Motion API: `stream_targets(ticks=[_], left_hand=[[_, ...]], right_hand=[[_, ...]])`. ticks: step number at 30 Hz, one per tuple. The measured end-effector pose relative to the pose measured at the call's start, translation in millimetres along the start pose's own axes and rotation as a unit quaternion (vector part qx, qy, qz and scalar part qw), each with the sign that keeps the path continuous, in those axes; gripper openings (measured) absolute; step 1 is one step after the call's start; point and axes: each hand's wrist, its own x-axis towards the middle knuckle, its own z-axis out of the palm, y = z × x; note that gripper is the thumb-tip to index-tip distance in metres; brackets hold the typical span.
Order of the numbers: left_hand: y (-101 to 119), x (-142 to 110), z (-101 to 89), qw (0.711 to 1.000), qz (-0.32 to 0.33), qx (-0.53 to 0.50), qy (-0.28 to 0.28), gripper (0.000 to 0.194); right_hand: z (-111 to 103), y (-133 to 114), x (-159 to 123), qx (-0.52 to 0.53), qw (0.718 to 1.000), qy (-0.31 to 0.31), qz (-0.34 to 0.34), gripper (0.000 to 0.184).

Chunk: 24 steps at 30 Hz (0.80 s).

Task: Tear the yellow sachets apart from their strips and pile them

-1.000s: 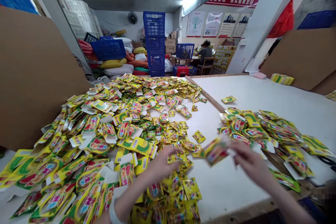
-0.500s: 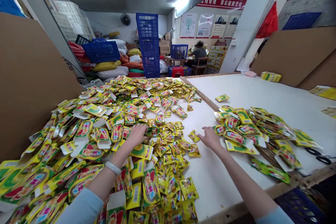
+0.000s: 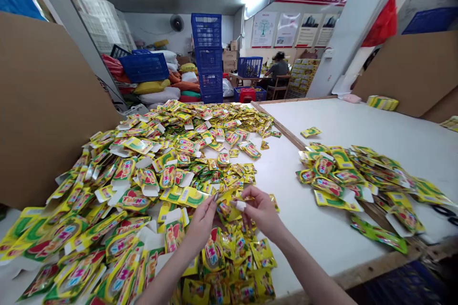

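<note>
Over the small yellow sachets (image 3: pixel 263 253), both my hands have come together at a yellow printed packet (image 3: pixel 226 207). Thumb and fingers of my left hand (image 3: pixel 203 221) pinch its left side. My right hand (image 3: pixel 260 212) is closed at its right side, with a small white piece at the fingertips. Whether the packet is a carton or a sachet is hard to tell, since my fingers cover part of it. Flat yellow-green cartons (image 3: pixel 133 199) with open white flaps lie heaped to the left of my hands.
A second pile of cartons (image 3: pixel 329 186) lies on the white table (image 3: pixel 293 252) at the right, near scissors (image 3: pixel 445 212) and a green packet (image 3: pixel 379 234). A wooden strip (image 3: pixel 282 128) divides the tabletop. Cardboard (image 3: pixel 53 105) walls the left. A seated person (image 3: pixel 279 69) is in the background.
My left hand has drawn back from the cartons and my right hand has moved left from the bare tabletop. They now meet at the yellow packet. The view has shifted slightly.
</note>
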Motion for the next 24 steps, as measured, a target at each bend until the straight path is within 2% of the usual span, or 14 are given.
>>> stream_targets(ticks=[3, 5, 6, 8, 9, 11, 12, 15, 18, 20, 22, 24], left_hand=[[3.1, -15.6, 4.1, 0.998, -0.011, -0.055, -0.038, 0.055], [1.3, -23.8, 6.2, 0.997, 0.014, -0.049, -0.052, 0.048], [-0.7, -27.3, 7.5, 0.998, 0.037, -0.025, -0.047, 0.043], [-4.0, -32.8, 10.0, 0.995, 0.084, 0.042, -0.038, 0.034], [-4.1, -34.3, 10.5, 0.99, 0.105, 0.08, -0.044, 0.032], [0.6, -33.2, 7.0, 0.975, 0.136, 0.157, -0.079, 0.031], [5.1, -29.9, 2.1, 0.964, 0.148, 0.198, -0.099, 0.033], [18.5, -8.5, -24.7, 0.911, 0.166, 0.357, -0.121, 0.049], [19.7, 22.2, -56.7, 0.839, 0.117, 0.513, -0.141, 0.073], [15.0, 39.5, -70.1, 0.829, 0.099, 0.528, -0.153, 0.072], [10.8, 49.2, -73.7, 0.841, 0.105, 0.509, -0.15, 0.062], [9.7, 49.1, -68.4, 0.862, 0.112, 0.477, -0.132, 0.052]], right_hand=[[5.7, 4.1, -7.7, -0.063, 0.996, 0.035, -0.054, 0.022], [0.9, 6.1, -12.9, -0.101, 0.99, 0.052, -0.079, 0.017], [-1.8, 6.7, -16.0, -0.095, 0.992, 0.038, -0.067, 0.021], [-6.2, 7.4, -22.8, -0.036, 0.998, -0.047, -0.001, 0.038], [-8.0, 7.7, -26.3, -0.001, 0.994, -0.103, 0.034, 0.04], [-12.0, 9.0, -32.1, 0.039, 0.98, -0.185, 0.066, 0.031], [-15.2, 9.9, -34.1, 0.033, 0.978, -0.195, 0.063, 0.026], [-32.1, 15.1, -36.1, -0.062, 0.989, -0.137, 0.012, 0.015], [-54.8, 24.8, -33.7, -0.184, 0.98, -0.075, -0.022, 0.011], [-66.2, 31.5, -31.8, -0.219, 0.974, -0.051, -0.017, 0.011], [-71.2, 33.0, -30.8, -0.194, 0.98, -0.033, -0.006, 0.012], [-68.9, 25.1, -31.4, -0.123, 0.992, -0.013, -0.005, 0.016]])
